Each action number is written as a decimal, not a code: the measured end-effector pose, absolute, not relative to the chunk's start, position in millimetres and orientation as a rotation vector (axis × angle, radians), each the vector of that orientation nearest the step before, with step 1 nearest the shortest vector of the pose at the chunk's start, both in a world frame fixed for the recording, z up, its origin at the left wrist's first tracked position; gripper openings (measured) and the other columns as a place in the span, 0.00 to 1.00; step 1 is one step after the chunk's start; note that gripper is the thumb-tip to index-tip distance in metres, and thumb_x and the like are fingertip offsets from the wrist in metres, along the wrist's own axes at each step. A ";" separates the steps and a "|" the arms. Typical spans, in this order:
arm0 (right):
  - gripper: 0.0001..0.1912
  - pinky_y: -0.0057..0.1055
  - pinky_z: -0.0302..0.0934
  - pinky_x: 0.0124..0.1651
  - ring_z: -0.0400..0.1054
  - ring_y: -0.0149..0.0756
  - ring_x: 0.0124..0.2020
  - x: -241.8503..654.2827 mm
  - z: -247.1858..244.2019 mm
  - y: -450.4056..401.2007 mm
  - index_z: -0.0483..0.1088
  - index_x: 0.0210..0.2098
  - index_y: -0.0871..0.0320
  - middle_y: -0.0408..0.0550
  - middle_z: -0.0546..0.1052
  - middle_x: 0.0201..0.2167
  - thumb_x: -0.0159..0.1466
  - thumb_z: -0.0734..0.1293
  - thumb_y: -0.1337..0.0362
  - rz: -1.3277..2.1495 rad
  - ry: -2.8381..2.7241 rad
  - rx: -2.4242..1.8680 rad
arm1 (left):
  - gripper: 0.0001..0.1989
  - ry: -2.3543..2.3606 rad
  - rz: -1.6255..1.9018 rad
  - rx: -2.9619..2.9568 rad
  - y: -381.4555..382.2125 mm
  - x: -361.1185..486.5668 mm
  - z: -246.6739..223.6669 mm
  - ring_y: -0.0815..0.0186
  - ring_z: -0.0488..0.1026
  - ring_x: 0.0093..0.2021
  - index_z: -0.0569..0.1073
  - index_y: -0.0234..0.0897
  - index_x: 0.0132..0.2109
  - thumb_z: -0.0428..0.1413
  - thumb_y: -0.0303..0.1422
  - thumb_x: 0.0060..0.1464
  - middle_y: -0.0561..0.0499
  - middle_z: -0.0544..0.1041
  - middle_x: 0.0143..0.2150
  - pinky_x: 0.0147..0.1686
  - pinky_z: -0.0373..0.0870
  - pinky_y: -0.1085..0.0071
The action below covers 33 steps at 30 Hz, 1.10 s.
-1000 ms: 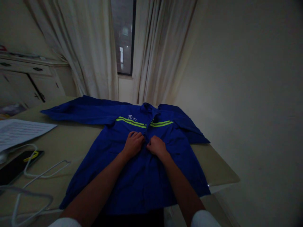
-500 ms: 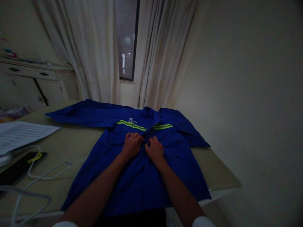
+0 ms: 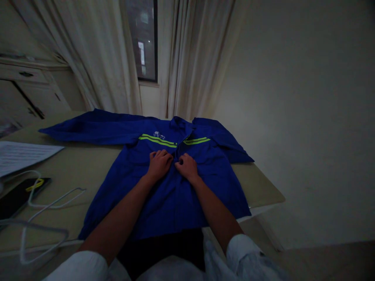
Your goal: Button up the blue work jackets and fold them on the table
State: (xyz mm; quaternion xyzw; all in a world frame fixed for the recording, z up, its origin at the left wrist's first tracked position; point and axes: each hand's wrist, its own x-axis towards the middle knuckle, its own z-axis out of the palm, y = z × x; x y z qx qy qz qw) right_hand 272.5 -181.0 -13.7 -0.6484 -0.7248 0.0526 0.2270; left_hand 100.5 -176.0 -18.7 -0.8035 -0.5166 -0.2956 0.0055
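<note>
A blue work jacket with yellow-green striped bands across the chest lies front up, its collar at the far side. Both sleeves are spread outward. My left hand grips the edge of the front opening just below the chest bands, fingers curled. Close beside it, my right hand pinches the opposite edge of the same front placket. Above my hands the opening is parted toward the collar; below them the two fronts lie together. Whatever fastener sits between my fingertips is hidden.
The jacket lies on a pale table. At the left are a printed sheet, a black phone and a looped white cable. Beyond stand curtains and a cabinet; a wall rises at the right.
The view has shifted, so the jacket and table sit higher in the picture. Both hands keep nearly the same place on the jacket's front, still gripping it.
</note>
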 end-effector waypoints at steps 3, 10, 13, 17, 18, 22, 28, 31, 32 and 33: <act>0.04 0.28 0.57 0.38 0.69 0.35 0.37 278.3 -18.1 -173.8 0.76 0.32 0.57 0.46 0.75 0.35 0.62 0.69 0.66 0.247 -1.927 -1.720 | 0.12 -1.520 -0.997 -2.679 -177.9 102.7 -15.6 0.56 0.73 0.52 0.80 0.46 0.50 0.52 0.35 0.67 0.48 0.80 0.50 0.54 0.59 0.54; 0.04 0.28 0.57 0.39 0.67 0.33 0.35 286.8 -24.3 -171.3 0.75 0.31 0.58 0.43 0.73 0.32 0.63 0.69 0.68 0.324 -1.982 -1.498 | 0.12 -1.697 -0.931 -2.727 -176.3 104.6 -19.9 0.54 0.75 0.52 0.76 0.43 0.52 0.52 0.37 0.67 0.46 0.81 0.50 0.54 0.62 0.55; 0.04 0.28 0.58 0.40 0.68 0.34 0.37 284.7 -22.7 -175.2 0.76 0.32 0.58 0.45 0.75 0.34 0.64 0.69 0.68 0.293 -1.983 -1.547 | 0.10 -1.691 -0.927 -2.743 -175.1 103.3 -20.8 0.54 0.76 0.51 0.76 0.42 0.50 0.53 0.36 0.65 0.47 0.82 0.48 0.53 0.61 0.55; 0.04 0.29 0.58 0.38 0.69 0.36 0.38 279.0 -16.7 -182.5 0.77 0.35 0.56 0.47 0.76 0.38 0.65 0.69 0.64 0.213 -1.995 -1.671 | 0.07 -1.594 -0.921 -2.768 -174.5 102.0 -19.2 0.54 0.75 0.49 0.76 0.41 0.46 0.55 0.34 0.64 0.47 0.82 0.46 0.53 0.59 0.55; 0.05 0.29 0.57 0.37 0.69 0.36 0.37 277.5 -14.8 -184.2 0.77 0.36 0.56 0.47 0.75 0.38 0.66 0.68 0.63 0.192 -2.003 -1.701 | 0.07 -1.563 -0.916 -2.775 -174.2 101.7 -19.1 0.55 0.75 0.49 0.76 0.41 0.45 0.55 0.33 0.63 0.47 0.82 0.46 0.53 0.59 0.55; 0.06 0.29 0.56 0.35 0.69 0.36 0.37 272.4 -8.0 -188.4 0.76 0.37 0.55 0.48 0.75 0.41 0.67 0.66 0.63 0.110 -2.045 -1.790 | 0.07 -1.479 -0.936 -2.783 -173.1 100.6 -19.7 0.56 0.74 0.48 0.76 0.42 0.44 0.53 0.31 0.64 0.48 0.81 0.44 0.53 0.58 0.55; 0.06 0.31 0.55 0.35 0.69 0.36 0.37 270.2 -4.7 -188.3 0.75 0.38 0.54 0.47 0.74 0.42 0.67 0.65 0.62 0.062 -2.079 -1.818 | 0.09 -1.415 -0.956 -2.762 -174.8 99.8 -17.6 0.56 0.73 0.48 0.77 0.42 0.44 0.52 0.31 0.65 0.48 0.81 0.44 0.53 0.57 0.55; 0.05 0.30 0.53 0.34 0.68 0.36 0.36 271.0 -5.8 -186.1 0.75 0.36 0.55 0.46 0.74 0.40 0.66 0.66 0.64 0.082 -2.091 -1.769 | 0.09 -1.458 -0.969 -2.727 -173.2 100.9 -18.3 0.56 0.73 0.48 0.77 0.43 0.45 0.52 0.32 0.66 0.48 0.81 0.44 0.52 0.57 0.55; 0.05 0.30 0.53 0.34 0.67 0.35 0.36 271.6 -6.6 -184.9 0.74 0.35 0.55 0.46 0.74 0.39 0.65 0.66 0.65 0.098 -2.094 -1.742 | 0.08 -1.494 -0.972 -2.712 -172.3 101.5 -18.9 0.56 0.73 0.48 0.77 0.43 0.44 0.52 0.32 0.66 0.48 0.81 0.44 0.51 0.58 0.55; 0.04 0.30 0.53 0.34 0.67 0.35 0.36 272.3 -7.6 -183.5 0.74 0.33 0.55 0.46 0.74 0.38 0.65 0.66 0.65 0.121 -2.094 -1.712 | 0.08 -1.534 -0.971 -2.698 -171.3 102.1 -19.6 0.56 0.73 0.48 0.77 0.43 0.44 0.52 0.32 0.66 0.48 0.81 0.44 0.51 0.58 0.56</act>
